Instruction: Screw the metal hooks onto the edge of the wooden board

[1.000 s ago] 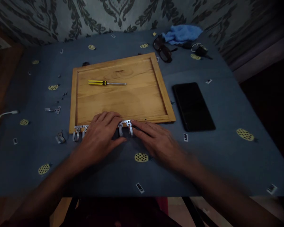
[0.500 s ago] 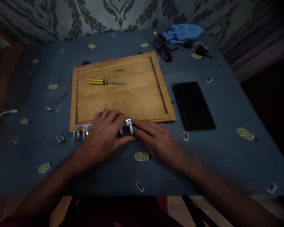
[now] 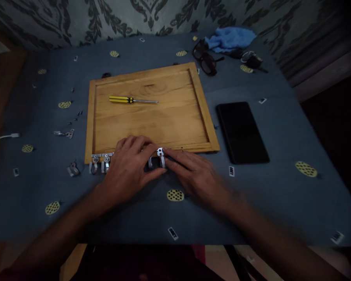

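Note:
A wooden framed board [image 3: 146,113] lies on the table, with a yellow-and-black screwdriver [image 3: 121,100] on its panel. Metal hooks [image 3: 106,163] sit along its near edge at the left. My left hand [image 3: 131,168] is closed round a metal hook piece [image 3: 160,152] at the near edge, its thumb below and fingers above. From the right, my right hand [image 3: 193,171] presses its fingertips against the same piece, fingers together. My left palm hides part of the edge.
Left of the board lie a loose hook [image 3: 73,169], a metal bracket [image 3: 64,134] and several small screws [image 3: 77,117]. A black tablet [image 3: 242,132] is at the right. Sunglasses [image 3: 206,60], a blue cloth [image 3: 231,39] and keys [image 3: 253,60] lie at the back right. A white cable [image 3: 0,138] is far left.
The camera view has shifted slightly. Both hands keep nearly the same place and hold at the metal hook piece.

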`<state>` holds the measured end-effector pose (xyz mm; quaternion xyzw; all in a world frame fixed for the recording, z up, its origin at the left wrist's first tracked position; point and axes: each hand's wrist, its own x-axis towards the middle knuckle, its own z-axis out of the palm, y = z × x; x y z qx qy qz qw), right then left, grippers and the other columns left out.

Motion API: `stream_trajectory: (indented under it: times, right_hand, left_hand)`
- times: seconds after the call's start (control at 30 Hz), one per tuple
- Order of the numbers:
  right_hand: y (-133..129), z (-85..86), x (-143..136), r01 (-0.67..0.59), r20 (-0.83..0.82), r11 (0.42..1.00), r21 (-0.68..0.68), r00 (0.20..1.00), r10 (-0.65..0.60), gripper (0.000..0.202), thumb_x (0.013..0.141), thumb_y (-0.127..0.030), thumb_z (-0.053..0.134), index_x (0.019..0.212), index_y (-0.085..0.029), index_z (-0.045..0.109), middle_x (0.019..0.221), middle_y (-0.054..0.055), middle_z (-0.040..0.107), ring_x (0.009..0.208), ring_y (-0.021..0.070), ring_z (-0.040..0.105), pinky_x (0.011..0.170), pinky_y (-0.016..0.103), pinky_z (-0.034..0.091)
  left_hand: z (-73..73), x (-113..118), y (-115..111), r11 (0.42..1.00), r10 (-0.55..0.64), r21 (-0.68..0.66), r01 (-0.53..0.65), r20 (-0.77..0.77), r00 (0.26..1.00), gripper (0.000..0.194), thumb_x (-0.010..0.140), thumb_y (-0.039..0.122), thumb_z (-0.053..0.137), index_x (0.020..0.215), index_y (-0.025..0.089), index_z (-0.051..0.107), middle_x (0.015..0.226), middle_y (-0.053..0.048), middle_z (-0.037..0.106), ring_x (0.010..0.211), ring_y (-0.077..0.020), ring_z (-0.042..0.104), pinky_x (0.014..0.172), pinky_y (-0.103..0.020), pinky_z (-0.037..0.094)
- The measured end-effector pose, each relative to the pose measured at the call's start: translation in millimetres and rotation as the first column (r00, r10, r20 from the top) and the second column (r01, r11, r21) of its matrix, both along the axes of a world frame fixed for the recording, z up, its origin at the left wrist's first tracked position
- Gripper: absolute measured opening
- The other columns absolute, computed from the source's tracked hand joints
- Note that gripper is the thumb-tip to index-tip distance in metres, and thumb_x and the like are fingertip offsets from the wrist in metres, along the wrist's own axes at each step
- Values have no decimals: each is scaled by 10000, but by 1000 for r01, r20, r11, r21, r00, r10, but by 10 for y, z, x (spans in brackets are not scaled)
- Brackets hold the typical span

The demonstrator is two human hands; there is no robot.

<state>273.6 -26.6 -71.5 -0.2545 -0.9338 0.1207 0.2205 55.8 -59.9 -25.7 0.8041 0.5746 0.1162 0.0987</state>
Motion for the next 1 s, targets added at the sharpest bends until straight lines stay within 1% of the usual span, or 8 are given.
stream_trajectory:
  times: [0.1, 0.2, 0.4, 0.63, 0.77, 1.0]
  right_hand:
    - [4, -7, -6, -3, -22, 1000, -2, 1000, 3, 390, 961, -27, 498, 1297, -127, 667, 1374, 146, 699, 1152, 270, 712, 941, 451, 637]
    - [11, -6, -4, -10, -35, 1000, -5, 999, 10, 381, 961, -33, 496, 1283, -129, 674, 1376, 146, 698, 1157, 263, 714, 943, 448, 637]
    - [24, 10, 10, -27, -93, 999, 18, 995, 29, 335, 989, -60, 476, 1245, -103, 687, 1355, 169, 708, 1194, 264, 707, 959, 430, 633]
    - [27, 6, 18, -25, -23, 1000, 9, 999, 25, 382, 991, -72, 485, 1315, -158, 668, 1378, 128, 701, 1133, 254, 716, 916, 433, 636]
    - [14, 11, 23, -17, -2, 1000, -1, 1000, 17, 391, 980, -56, 491, 1314, -155, 668, 1394, 124, 692, 1097, 258, 716, 890, 436, 635]
    - [-1, -39, 45, -4, -21, 999, -50, 1000, 3, 457, 973, -69, 528, 1392, -216, 635, 1429, 113, 668, 1119, 262, 696, 912, 463, 620]
  left_hand:
    - [4, 3, 3, 1000, 11, -11, -11, 3, 1000, 375, 923, 466, 694, 1176, 191, 667, 1219, -106, 663, 1125, -316, 580, 982, -513, 470]
    - [5, 2, -2, 1000, 11, -8, -11, 10, 1000, 372, 927, 454, 691, 1186, 188, 666, 1223, -107, 662, 1128, -317, 582, 981, -511, 470]
    - [1, 3, -10, 1000, 7, 3, -7, 6, 1000, 366, 933, 450, 684, 1183, 184, 667, 1223, -106, 662, 1125, -323, 584, 977, -511, 469]
    - [-7, -3, -6, 1000, 12, -2, -12, 5, 1000, 356, 931, 444, 689, 1173, 184, 664, 1221, -108, 661, 1128, -321, 582, 993, -516, 469]
    - [-12, -2, -8, 1000, 7, 7, -7, 6, 1000, 349, 932, 447, 686, 1166, 189, 665, 1226, -111, 664, 1120, -321, 583, 980, -515, 474]
    - [-31, -4, -19, 1000, 8, 17, -8, 20, 1000, 367, 925, 465, 694, 1158, 182, 671, 1209, -110, 670, 1113, -326, 587, 974, -520, 477]
